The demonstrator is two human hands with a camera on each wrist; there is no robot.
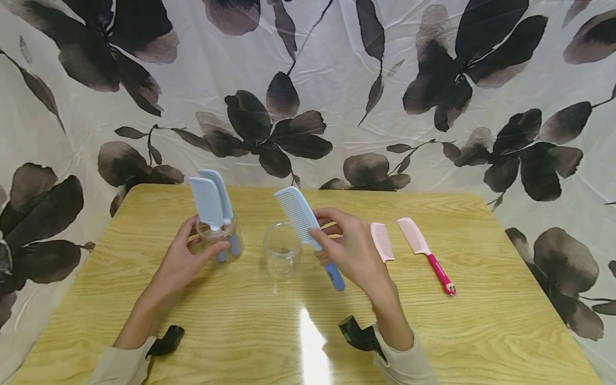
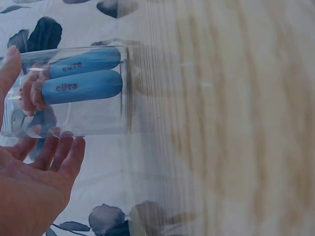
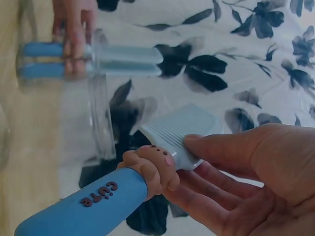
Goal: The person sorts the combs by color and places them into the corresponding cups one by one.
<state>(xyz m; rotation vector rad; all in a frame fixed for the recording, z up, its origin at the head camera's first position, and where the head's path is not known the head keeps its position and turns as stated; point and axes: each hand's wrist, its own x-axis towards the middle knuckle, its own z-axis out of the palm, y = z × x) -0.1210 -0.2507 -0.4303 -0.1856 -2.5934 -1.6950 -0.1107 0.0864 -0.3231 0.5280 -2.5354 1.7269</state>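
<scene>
My left hand (image 1: 191, 258) grips a clear glass jar (image 2: 98, 115) at the table's left, fingers and thumb curled about its sides. Two blue combs (image 1: 208, 202) stand in that jar, toothed heads up, their handles (image 2: 83, 87) marked "CUTE". My right hand (image 1: 353, 248) pinches a third blue comb (image 1: 299, 214) near the base of its head, thumb on one side and fingers on the other. A brown animal figure (image 3: 150, 169) sits where its handle meets the head. This comb tilts with its head up and left, beside a second clear jar (image 1: 282, 259) that holds nothing.
Two pink combs lie to the right: one pink comb (image 1: 382, 241) partly hidden behind my right hand, the other pink comb (image 1: 427, 255) with a figure at its handle's end. A floral cloth (image 1: 356, 123) hangs behind the wooden table (image 1: 240, 337).
</scene>
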